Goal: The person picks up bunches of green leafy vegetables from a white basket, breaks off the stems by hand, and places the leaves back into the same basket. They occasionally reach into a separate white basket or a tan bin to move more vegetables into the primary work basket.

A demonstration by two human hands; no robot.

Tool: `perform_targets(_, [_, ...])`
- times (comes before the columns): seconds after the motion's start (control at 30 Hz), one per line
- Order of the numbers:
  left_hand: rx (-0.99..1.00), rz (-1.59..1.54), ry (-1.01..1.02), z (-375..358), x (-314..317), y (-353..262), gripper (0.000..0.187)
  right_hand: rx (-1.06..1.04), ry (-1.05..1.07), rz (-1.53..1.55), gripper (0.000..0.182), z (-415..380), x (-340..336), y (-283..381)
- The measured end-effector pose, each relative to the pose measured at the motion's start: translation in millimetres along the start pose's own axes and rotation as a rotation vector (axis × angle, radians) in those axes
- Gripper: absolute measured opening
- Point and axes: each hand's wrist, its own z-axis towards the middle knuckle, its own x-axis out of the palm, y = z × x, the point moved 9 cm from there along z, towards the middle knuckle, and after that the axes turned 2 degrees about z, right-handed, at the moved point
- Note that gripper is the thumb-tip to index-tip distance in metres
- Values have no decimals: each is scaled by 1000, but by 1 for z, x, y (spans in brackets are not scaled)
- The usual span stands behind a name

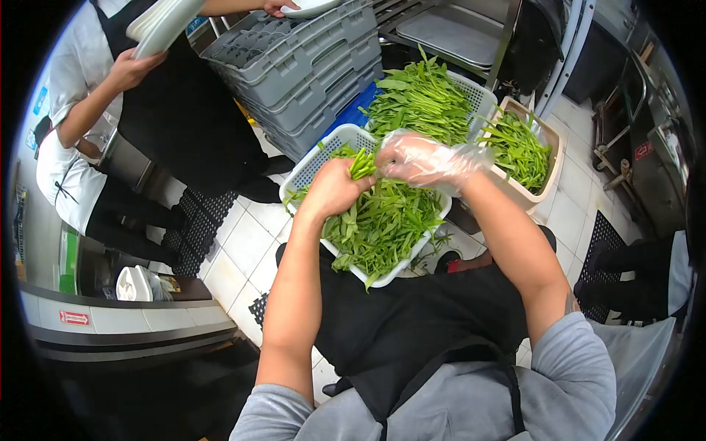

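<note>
My left hand (pixel 337 187), bare, is closed around a small bunch of leafy green stems (pixel 362 164), their pale ends pointing up. In a clear plastic glove, my right hand (pixel 413 158) is closed right beside those stem ends. Whatever its fingers hold is hidden by the glove. Both hands are over a white plastic basket (pixel 384 280) in front of my lap, heaped with loose leafy greens (pixel 386 224). Just beyond, long bundled greens (pixel 419 99) fill a second white basket (pixel 482 99). A beige tub (pixel 546 197) to its right holds more cut greens (pixel 518 151).
Stacked grey dish racks (pixel 309 70) stand ahead on the left. A person in a black apron (pixel 176 110) carries white plates (pixel 163 28) beside them. Another person (pixel 73 176) is at far left, and someone's legs (pixel 625 275) show at right. Black mats (pixel 195 228) lie on white tiles.
</note>
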Motion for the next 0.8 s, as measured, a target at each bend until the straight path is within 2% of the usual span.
perform_targets(0.1, [-100,79,23,-7,-1,2,28,53,54,-294,23,6,18,-2])
perform_targets(0.13, [-148,128,-16,-10,-4,5,28,-40,-90,-319,18,9,16,13])
perform_targets(0.17, [-195,177,-53,-15,-7,10,28,82,21,-378,16,16,33,5])
perform_targets(0.23, [-266,182,-96,-27,-12,20,27,-112,-265,-435,16,14,30,19])
perform_targets(0.33, [-351,32,-158,-63,-29,40,25,216,81,-398,25,32,42,-28])
perform_targets(0.47, [-386,-344,-272,-101,-32,69,15,140,20,-216,41,29,44,-36])
perform_targets(0.57, [-350,-737,-403,-131,-29,87,13,258,41,-188,39,-1,44,-67])
perform_targets(0.6, [-356,-801,-442,-142,-28,97,13,287,74,-197,33,-18,50,-80])
perform_targets(0.67, [-324,-945,-483,-156,-26,114,13,510,399,-252,23,-55,99,-128])
perform_targets(0.7, [-316,-962,-491,-158,-24,119,13,432,506,-301,20,-77,133,-149])
perform_targets(0.73, [-306,-978,-495,-158,-22,122,12,450,639,-352,20,-92,150,-150])
perform_targets(0.77, [-292,-996,-499,-155,-21,123,12,524,642,-328,26,-104,158,-148])
perform_targets(0.8, [-303,-986,-495,-152,-19,121,13,507,625,-355,26,-111,170,-150])
